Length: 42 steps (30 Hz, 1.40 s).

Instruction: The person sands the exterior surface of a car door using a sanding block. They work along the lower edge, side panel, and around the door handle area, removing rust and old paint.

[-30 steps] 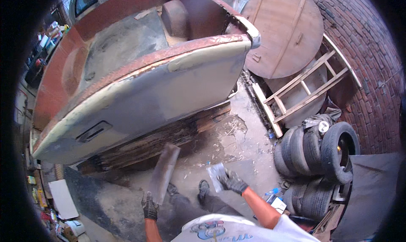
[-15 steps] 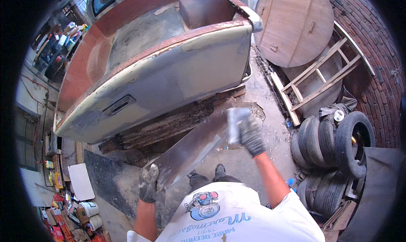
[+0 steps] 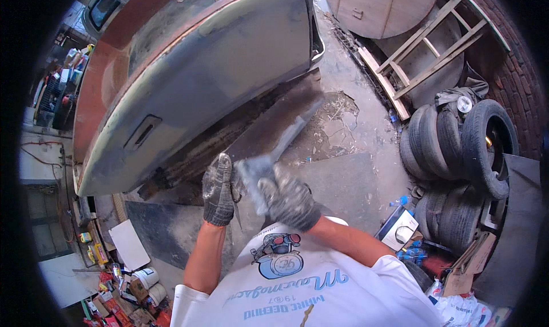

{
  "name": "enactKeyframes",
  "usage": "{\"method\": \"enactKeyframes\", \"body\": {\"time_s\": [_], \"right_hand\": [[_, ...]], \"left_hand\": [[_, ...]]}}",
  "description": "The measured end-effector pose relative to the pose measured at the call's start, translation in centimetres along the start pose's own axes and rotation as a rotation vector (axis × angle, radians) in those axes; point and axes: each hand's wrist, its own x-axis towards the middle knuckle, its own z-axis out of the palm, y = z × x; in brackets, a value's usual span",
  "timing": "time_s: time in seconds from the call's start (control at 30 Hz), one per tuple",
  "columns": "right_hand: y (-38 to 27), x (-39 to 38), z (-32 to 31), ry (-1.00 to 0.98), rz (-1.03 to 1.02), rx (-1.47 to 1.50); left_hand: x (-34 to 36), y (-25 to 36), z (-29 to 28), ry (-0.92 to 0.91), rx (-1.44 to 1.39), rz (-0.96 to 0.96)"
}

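Note:
A long, dark brown metal panel point(image 3: 274, 130) with a pale grey strip along its right edge slants from my body toward the truck. My left hand point(image 3: 218, 191), in a dirty grey knit glove, is closed at the near left edge of this panel. In my right hand point(image 3: 293, 200), gloved alike, is a light grey flat block point(image 3: 255, 181), blurred by motion. The block lies over the panel's near end, close beside my left hand. Both hands hide part of that end.
Ahead stands a truck bed point(image 3: 206, 81) with patchy grey and cream paint. Stacked tyres point(image 3: 437, 138), a wooden frame point(image 3: 429, 52) and a white box point(image 3: 398, 227) are on the right. A white board point(image 3: 129, 245) and cluttered boxes point(image 3: 123, 304) lie at left.
My right hand has drawn the block down the panel toward me, ending near my left hand. My left hand has risen slightly and moved right. The view has tilted downward.

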Motion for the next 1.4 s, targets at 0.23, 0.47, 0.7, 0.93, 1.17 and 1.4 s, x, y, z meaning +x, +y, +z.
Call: {"method": "enactKeyframes", "body": {"time_s": [0.23, 0.47, 0.7, 0.93, 1.17, 1.4], "right_hand": [[5.0, 1.0, -1.8, -0.036, -0.037, -0.342], [3.1, 3.2, -0.8, 0.042, -0.13, -0.044], [2.2, 0.8, 1.1, 0.051, -0.347, -0.105], [2.3, 1.8, 1.5, -0.08, -0.361, -0.256], [4.5, 0.5, 2.5, 0.223, -0.509, -0.487], [4.1, 0.3, 0.9, 0.095, -0.113, 0.354]], "left_hand": [[-0.5, -1.0, 0.5, -0.075, -0.035, 0.037], [-0.2, -1.2, 1.1, 0.027, 0.123, -0.108], [-0.1, -0.2, 0.5, -0.083, -0.094, -0.106], [-0.6, 0.3, 1.1, -0.02, 0.172, 0.046], [-0.4, -0.9, -0.4, -0.027, 0.135, -0.06], [-0.2, -0.8, -1.0, 0.163, -0.003, -0.124]]}}
